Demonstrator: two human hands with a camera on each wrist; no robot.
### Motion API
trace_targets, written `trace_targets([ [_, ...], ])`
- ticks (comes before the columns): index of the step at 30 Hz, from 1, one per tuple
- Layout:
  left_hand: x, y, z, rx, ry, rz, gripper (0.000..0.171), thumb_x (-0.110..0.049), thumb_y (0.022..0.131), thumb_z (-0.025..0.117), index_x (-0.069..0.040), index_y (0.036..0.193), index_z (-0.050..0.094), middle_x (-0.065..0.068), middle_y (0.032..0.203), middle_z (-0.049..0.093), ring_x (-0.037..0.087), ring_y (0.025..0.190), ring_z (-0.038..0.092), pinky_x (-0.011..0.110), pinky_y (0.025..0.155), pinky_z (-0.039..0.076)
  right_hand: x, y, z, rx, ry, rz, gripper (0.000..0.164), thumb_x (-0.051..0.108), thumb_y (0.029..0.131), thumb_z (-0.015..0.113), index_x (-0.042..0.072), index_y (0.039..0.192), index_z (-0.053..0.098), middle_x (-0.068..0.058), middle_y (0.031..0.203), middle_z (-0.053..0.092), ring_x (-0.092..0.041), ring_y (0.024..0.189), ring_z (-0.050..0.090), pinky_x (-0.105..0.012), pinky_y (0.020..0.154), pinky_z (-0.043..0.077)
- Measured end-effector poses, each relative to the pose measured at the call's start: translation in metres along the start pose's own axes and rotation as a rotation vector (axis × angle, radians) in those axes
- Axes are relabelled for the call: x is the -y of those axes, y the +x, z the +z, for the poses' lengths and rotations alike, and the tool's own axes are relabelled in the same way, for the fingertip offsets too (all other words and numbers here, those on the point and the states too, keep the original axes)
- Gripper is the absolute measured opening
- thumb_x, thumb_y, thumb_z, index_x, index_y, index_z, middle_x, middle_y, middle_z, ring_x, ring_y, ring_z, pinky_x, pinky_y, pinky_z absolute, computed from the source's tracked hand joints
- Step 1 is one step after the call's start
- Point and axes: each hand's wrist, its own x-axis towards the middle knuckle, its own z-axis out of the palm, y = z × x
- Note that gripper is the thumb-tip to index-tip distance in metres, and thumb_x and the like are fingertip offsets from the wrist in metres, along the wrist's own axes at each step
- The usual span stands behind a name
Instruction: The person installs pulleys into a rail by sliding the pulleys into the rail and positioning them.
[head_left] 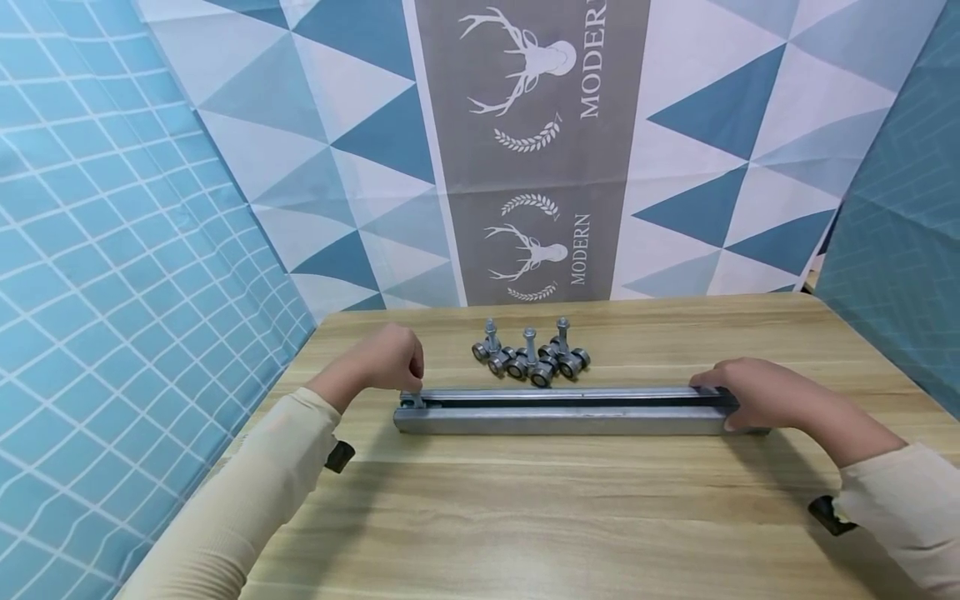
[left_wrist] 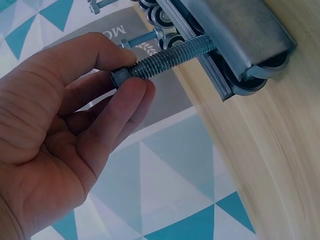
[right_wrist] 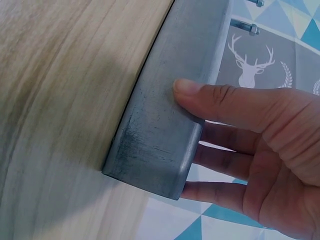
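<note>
A grey metal channel track (head_left: pixel 570 421) lies across the wooden table, its slot facing up. At its left end, my left hand (head_left: pixel 384 360) pinches the threaded bolt (left_wrist: pixel 172 59) of a roller trolley between thumb and fingers. In the left wrist view, the trolley's wheels (left_wrist: pixel 245 86) sit inside the track's end, and the bolt sticks out through the slot. My right hand (head_left: pixel 765 393) grips the track near its right end. The right wrist view shows the thumb on the track's near side wall (right_wrist: pixel 150 115); the fingertips are hidden behind it.
Behind the track stand three more roller trolleys (head_left: pixel 531 358) with bolts pointing up, close together. Patterned cloth (head_left: pixel 532 150) hangs at the table's back edge, and blue checked cloth (head_left: pixel 112 250) borders the left side. Wooden tabletop (head_left: pixel 555 508) extends in front.
</note>
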Motion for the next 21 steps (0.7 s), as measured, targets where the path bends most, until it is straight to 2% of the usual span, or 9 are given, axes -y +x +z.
trace_targets([
  [13,-0.008,0.006,0.003,-0.008,-0.005,0.009,0.026,-0.004,0.074,0.067,-0.018,0.054,0.058,-0.010,0.050,0.045,0.007,0.048,0.033,0.027,0.051,0.033,-0.001,0.000,0.000,0.007,0.026,0.026,0.062,0.011,0.062,0.090,-0.002,0.118,0.067,-0.017,0.111,0.067,-0.040,0.103,0.062,-0.051,0.080,0.052],
  [21,-0.017,0.011,0.003,0.000,-0.021,0.032,0.032,-0.003,0.075,0.067,-0.018,0.051,0.051,-0.011,0.048,0.036,0.007,0.048,0.026,0.026,0.051,0.029,-0.002,0.000,0.000,0.002,0.026,0.031,0.062,0.012,0.062,0.091,-0.002,0.117,0.067,-0.017,0.111,0.067,-0.040,0.104,0.062,-0.052,0.081,0.051],
])
